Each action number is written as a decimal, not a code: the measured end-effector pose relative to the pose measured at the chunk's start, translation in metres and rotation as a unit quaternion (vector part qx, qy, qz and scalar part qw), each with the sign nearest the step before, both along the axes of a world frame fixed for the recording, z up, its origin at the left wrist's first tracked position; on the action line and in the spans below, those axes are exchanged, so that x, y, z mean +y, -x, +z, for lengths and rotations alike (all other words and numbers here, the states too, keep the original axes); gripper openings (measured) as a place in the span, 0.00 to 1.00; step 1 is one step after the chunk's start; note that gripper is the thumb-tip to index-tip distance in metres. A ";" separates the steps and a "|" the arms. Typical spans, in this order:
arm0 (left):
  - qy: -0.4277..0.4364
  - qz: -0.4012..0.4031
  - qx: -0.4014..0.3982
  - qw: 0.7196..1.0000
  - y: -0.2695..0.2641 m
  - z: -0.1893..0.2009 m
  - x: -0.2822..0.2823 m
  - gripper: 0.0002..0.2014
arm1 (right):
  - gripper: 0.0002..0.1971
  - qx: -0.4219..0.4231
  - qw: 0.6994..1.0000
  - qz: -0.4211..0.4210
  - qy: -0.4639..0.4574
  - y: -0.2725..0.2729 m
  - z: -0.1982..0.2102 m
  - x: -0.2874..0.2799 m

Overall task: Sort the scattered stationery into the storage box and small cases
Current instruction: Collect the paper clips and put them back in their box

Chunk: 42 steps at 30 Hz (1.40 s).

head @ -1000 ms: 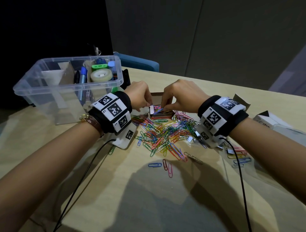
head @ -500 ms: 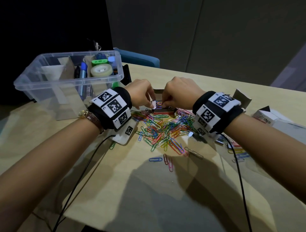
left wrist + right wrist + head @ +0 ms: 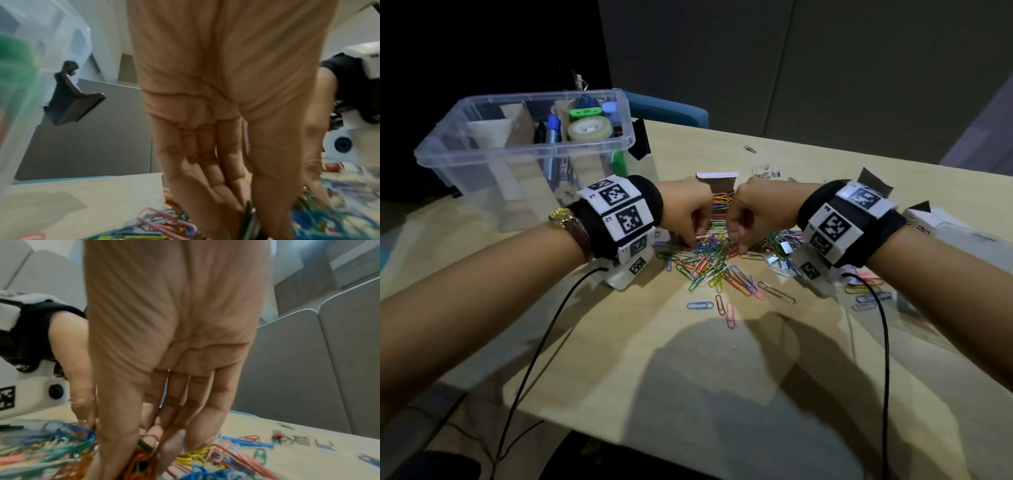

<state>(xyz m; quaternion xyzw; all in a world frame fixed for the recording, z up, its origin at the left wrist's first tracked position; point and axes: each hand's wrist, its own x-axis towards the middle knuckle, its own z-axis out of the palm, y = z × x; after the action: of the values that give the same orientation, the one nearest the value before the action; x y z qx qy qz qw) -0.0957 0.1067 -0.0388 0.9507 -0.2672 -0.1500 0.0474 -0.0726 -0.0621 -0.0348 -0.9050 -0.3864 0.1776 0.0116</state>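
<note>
Writing "clip" on white carton [image 3: 941, 230] — hands in paper clips [image 3: 709, 263].

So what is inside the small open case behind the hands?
Coloured paper clips lie inside the small case, under its raised lid. Both hands, left hand and right hand, cover its sides and front, so its fullness stays unknown.

White carton [image 3: 941, 229] at right reads "clip", upside down.
</note>
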 end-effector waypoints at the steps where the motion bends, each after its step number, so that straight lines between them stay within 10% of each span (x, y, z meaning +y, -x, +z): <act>1: 0.015 0.009 -0.005 1.000 0.000 0.001 0.003 0.07 | 0.08 -0.008 1.000 0.001 0.002 0.000 0.001 -0.002; 10: 0.128 0.073 -0.023 0.989 -0.007 0.019 0.034 0.17 | 0.02 -0.009 0.996 -0.022 -0.083 -0.013 0.027 -0.013; 21: 0.150 0.143 -0.060 0.976 -0.013 0.003 0.042 0.07 | 0.11 -0.315 0.949 -0.001 0.007 -0.020 0.016 0.037; 42: 0.213 0.161 -0.042 0.963 -0.018 0.010 0.025 0.10 | 0.08 -0.103 0.985 -0.087 -0.104 -0.024 0.015 0.017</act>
<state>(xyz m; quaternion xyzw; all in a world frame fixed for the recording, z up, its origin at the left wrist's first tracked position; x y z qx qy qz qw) -0.0777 0.1317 -0.0287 0.9546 -0.1378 -0.0397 0.2610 -0.0485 -0.0453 -0.0199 -0.9424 -0.3220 0.0403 0.0807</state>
